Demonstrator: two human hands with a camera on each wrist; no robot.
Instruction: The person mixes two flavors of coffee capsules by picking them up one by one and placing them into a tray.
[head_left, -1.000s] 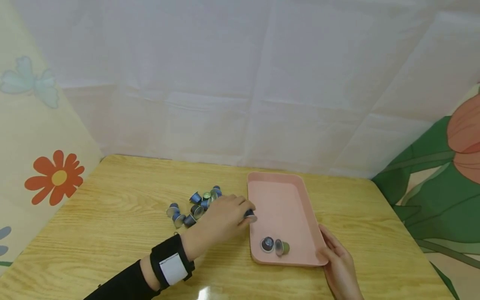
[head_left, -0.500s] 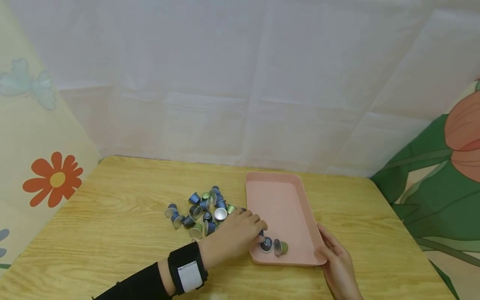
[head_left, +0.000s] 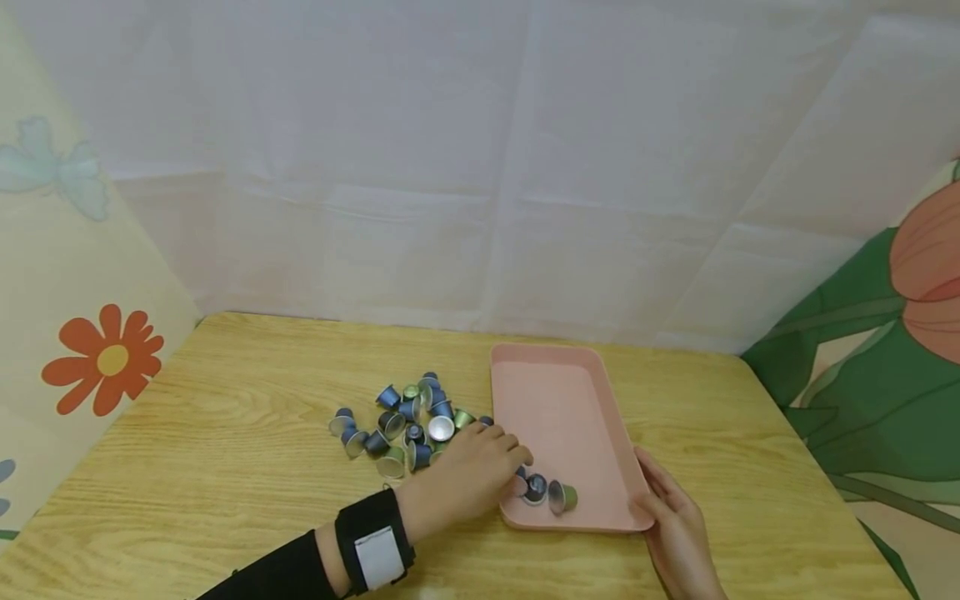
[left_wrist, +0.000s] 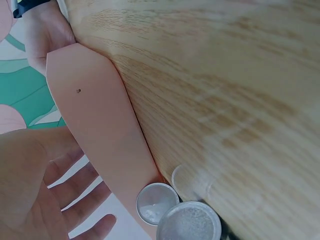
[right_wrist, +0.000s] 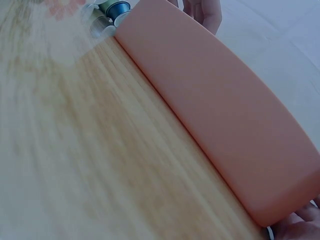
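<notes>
My left hand point(head_left: 480, 468) hangs over the near left side of a pink tray point(head_left: 553, 400). In the left wrist view its fingers point(left_wrist: 75, 192) are spread and loosely extended, with nothing between them. Just below its fingertips a blue coffee capsule point(head_left: 518, 483) lies in the tray. Beside that are a dark blue capsule point(head_left: 536, 489), upright, and a green capsule point(head_left: 564, 497) on its side. My right hand point(head_left: 678, 521) grips the tray's near right corner, thumb on the rim and fingers around the outer side.
Left of the tray, several blue and green capsules lie in a loose heap, among them a silver-lidded capsule point(head_left: 441, 428). One green capsule point(head_left: 391, 462) is at its near side. A white cloth point(head_left: 360, 250) hangs behind the wooden table point(head_left: 247, 400).
My left hand moved right and nearer from the heap to the tray, carrying a blue capsule, and has let it go beside the other two. The right hand stays on the corner.
</notes>
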